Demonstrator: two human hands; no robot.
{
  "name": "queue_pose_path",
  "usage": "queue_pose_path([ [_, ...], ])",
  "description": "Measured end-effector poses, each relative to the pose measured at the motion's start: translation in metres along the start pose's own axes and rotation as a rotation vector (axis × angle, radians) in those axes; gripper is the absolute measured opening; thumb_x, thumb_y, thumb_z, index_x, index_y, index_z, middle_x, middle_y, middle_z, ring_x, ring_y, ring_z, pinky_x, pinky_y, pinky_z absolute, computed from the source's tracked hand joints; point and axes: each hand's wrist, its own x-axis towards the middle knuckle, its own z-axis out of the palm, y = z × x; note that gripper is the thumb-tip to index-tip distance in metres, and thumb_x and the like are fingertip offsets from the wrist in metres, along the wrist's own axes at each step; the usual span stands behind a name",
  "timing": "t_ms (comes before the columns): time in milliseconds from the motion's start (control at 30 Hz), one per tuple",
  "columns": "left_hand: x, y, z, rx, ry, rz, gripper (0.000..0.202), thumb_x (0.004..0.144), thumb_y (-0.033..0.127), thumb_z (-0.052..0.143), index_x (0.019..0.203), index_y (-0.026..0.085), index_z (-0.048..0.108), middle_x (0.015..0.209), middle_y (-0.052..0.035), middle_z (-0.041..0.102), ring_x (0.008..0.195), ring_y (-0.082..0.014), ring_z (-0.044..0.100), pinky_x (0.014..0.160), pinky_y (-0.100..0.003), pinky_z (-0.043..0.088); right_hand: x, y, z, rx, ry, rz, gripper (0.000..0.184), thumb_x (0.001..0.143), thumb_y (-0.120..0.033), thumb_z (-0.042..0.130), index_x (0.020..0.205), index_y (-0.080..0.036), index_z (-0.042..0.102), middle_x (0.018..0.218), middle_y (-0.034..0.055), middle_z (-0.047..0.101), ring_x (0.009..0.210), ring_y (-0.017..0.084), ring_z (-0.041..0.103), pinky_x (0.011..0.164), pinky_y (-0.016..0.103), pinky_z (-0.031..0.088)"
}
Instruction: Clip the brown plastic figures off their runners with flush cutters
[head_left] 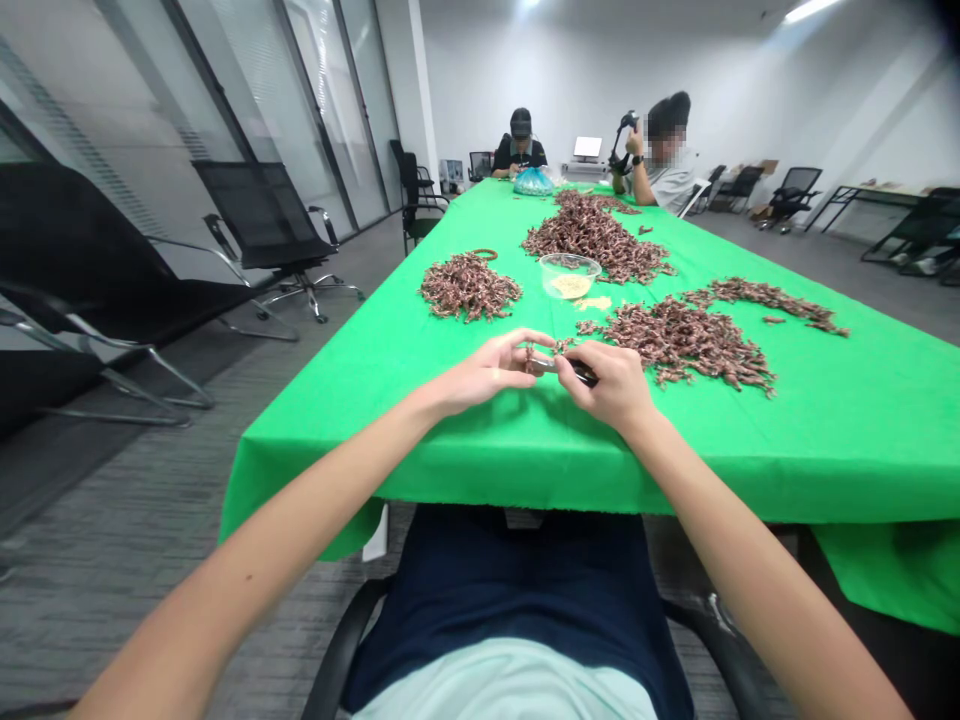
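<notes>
Over the near edge of the green-covered table, my left hand (499, 368) pinches a small brown, knobbly, root-like piece (530, 356) between thumb and fingers. My right hand (609, 380) is closed around a small tool with a dark handle (583, 372) and a shiny metal end (545, 365). That metal end points left and meets the piece at my left fingertips; whether it is a knife or clippers I cannot tell. Some light-coloured crumbs lie just beyond my fingers. To the right of my right hand spreads a pile of similar brown pieces (686, 340).
A smaller brown pile (470, 287) lies ahead left, and a larger heap (592, 235) farther up the green cloth (375, 390). Between them stands a clear plastic bowl (570, 277) with pale bits. Two people sit at the far end near a blue bag (533, 181). Chairs (262, 220) stand left.
</notes>
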Motion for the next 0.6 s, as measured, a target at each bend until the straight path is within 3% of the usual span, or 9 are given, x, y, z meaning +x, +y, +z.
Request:
queue_pose_path([
  [600,-0.0001,-0.0001,0.0005,-0.02,-0.01,0.011,0.047,0.081,0.006,0.068,0.125,0.017,0.058,0.114,-0.0117,0.07,0.112,-0.0233,0.064,0.094,-0.036,0.046,-0.0001,0.0003,-0.0009,0.016,-0.032,0.025,0.025,0.094,-0.037,0.053,0.081,-0.021,0.067,0.074,0.0041,0.07,0.064,0.015,0.062,0.061,0.027,0.043],
])
